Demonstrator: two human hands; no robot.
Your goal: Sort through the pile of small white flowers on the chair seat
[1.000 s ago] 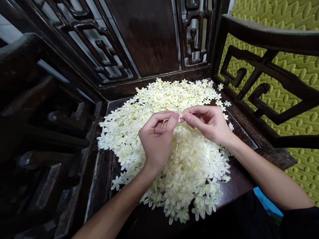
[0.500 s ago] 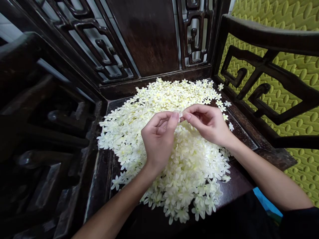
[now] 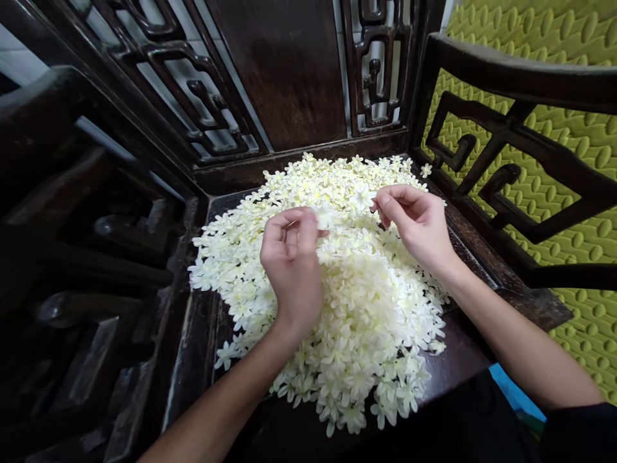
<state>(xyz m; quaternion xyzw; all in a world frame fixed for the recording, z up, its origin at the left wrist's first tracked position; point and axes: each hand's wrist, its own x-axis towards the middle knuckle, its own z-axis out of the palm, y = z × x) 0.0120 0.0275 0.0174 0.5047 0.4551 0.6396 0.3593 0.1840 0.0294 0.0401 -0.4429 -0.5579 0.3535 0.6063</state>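
A large heap of small white flowers [image 3: 376,308] with pale yellow centres covers the seat of a dark wooden chair. Above it, my left hand [image 3: 295,267] is closed in a pinch, thumb against fingers, with a blurred white flower [image 3: 324,217] at the fingertips. My right hand [image 3: 418,222] pinches another white flower [image 3: 362,197] between thumb and forefinger, over the back part of the heap. A gap separates the two hands. Whether a stem or thread lies inside either grip is hidden.
The chair's carved back [image 3: 294,77] rises behind the heap. An openwork armrest [image 3: 520,122] stands on the right, and dark carved wood [image 3: 110,270] on the left. Beyond the right armrest is a yellow-green embossed surface [image 3: 588,257]. Something blue [image 3: 518,392] shows below my right forearm.
My hands were together at the fingertips and have drawn apart. The right moved up and to the right with a flower; the left shifted slightly left, a flower at its fingertips.
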